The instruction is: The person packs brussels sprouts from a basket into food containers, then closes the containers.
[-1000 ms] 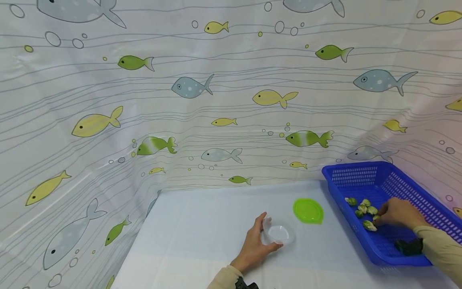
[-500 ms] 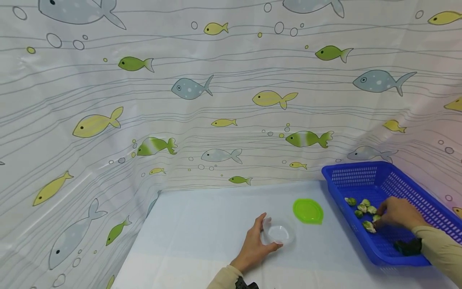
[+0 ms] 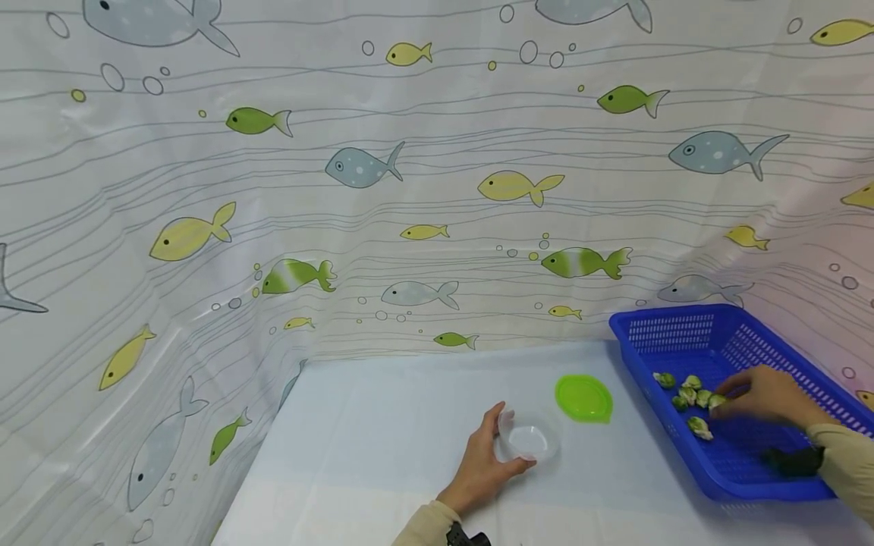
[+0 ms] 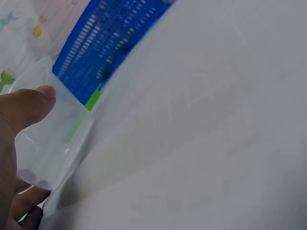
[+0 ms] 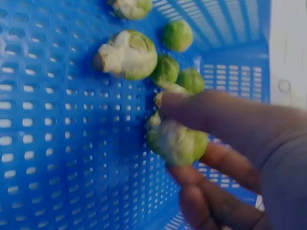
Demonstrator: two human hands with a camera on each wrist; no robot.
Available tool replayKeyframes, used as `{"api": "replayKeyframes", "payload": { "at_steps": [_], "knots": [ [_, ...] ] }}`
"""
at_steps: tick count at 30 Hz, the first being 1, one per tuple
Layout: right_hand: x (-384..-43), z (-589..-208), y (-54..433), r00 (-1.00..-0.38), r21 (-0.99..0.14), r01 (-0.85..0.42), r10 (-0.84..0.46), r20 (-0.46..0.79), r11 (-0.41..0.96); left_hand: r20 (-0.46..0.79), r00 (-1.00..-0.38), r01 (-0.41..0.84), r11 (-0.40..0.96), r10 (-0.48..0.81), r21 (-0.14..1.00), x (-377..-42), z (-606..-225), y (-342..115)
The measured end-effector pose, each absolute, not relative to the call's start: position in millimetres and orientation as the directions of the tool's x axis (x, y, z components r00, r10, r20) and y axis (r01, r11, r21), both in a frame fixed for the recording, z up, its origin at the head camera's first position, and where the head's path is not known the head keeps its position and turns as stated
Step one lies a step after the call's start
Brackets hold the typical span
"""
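My left hand holds a small clear plastic bowl on the table, thumb on the near side and fingers on the far side. The left wrist view shows the thumb against the bowl's translucent wall. Over at the right, my right hand is inside a blue plastic basket. It pinches a Brussels sprout between thumb and fingers; that sprout looks blurred. Several other Brussels sprouts lie close by on the basket floor, one with its pale stem showing.
A bright green lid lies flat on the white table, between bowl and basket. Perforated walls enclose the basket. A fish-patterned sheet rises behind the table and along both sides.
The right hand has shifted slightly up and to the right inside the basket, the pinched Brussels sprout moving with it. The left hand and bowl stay put.
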State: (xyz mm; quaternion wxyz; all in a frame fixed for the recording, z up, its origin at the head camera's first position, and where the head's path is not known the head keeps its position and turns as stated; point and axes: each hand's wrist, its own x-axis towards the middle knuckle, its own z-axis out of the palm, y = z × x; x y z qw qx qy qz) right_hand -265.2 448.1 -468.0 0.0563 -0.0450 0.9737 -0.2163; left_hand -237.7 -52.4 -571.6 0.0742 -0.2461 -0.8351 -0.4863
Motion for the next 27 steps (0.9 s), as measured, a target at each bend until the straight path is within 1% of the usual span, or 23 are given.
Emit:
{"api": "replayKeyframes", "payload": {
  "at_steps": [6,12,16,22,27],
  "knots": [
    [-263,-465,447,-0.993,-0.462,-0.109,-0.112,0.021,0.88,0.367,-0.867,0.486,0.407,0.338,0.773,-240,-571,-53],
    [-261,-462,441,-0.987,-0.561,-0.144,-0.079,0.139,0.815,0.357,-0.871,0.476,0.397,0.338,0.785,-239,-570,-52],
    [-261,-457,437,-0.985,-0.595,-0.154,-0.074,0.158,0.789,0.35,-0.875,0.469,0.401,0.335,0.787,-238,-570,-51],
    [-263,-450,426,-0.986,-0.606,-0.14,-0.055,0.156,0.783,0.36,-0.871,0.477,0.396,0.334,0.785,-237,-570,-51],
    [-264,-446,419,-0.98,-0.636,-0.173,-0.069,0.185,0.752,0.369,-0.868,0.484,0.396,0.333,0.78,-236,-570,-52]
  ]
}}
